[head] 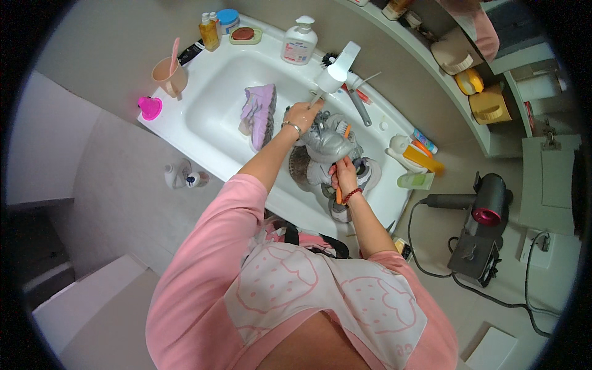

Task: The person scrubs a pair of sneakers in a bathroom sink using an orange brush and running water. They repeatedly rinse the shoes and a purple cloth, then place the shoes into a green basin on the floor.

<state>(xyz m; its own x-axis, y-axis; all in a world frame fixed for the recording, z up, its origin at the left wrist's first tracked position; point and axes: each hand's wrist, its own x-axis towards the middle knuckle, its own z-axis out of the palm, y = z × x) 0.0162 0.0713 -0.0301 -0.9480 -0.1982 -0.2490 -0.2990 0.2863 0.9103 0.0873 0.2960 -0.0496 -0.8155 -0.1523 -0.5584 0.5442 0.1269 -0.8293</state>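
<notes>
My left hand (303, 115) grips a wet grey shoe (326, 141) just below the white faucet (336, 71). A thin stream of water falls by that hand. My right hand (344, 175), at the toe of the grey shoe, is closed around an orange brush handle (339, 195). White bristles with an orange edge (346, 129) show beside the shoe; what links them to the handle is hidden. More grey shoes (367, 173) lie under and around my hands in the white sink (217, 125). To the left, a lilac shoe (261, 113) rests on its side in the basin.
Along the rim stand a peach cup (169, 78), a soap dish (245, 36), a pump bottle (299, 41) and a grey-handled brush (360, 106). A green tube (415, 181) lies at right. A corded hair dryer (488, 199) hangs on the right wall; bottles (178, 173) stand on the floor.
</notes>
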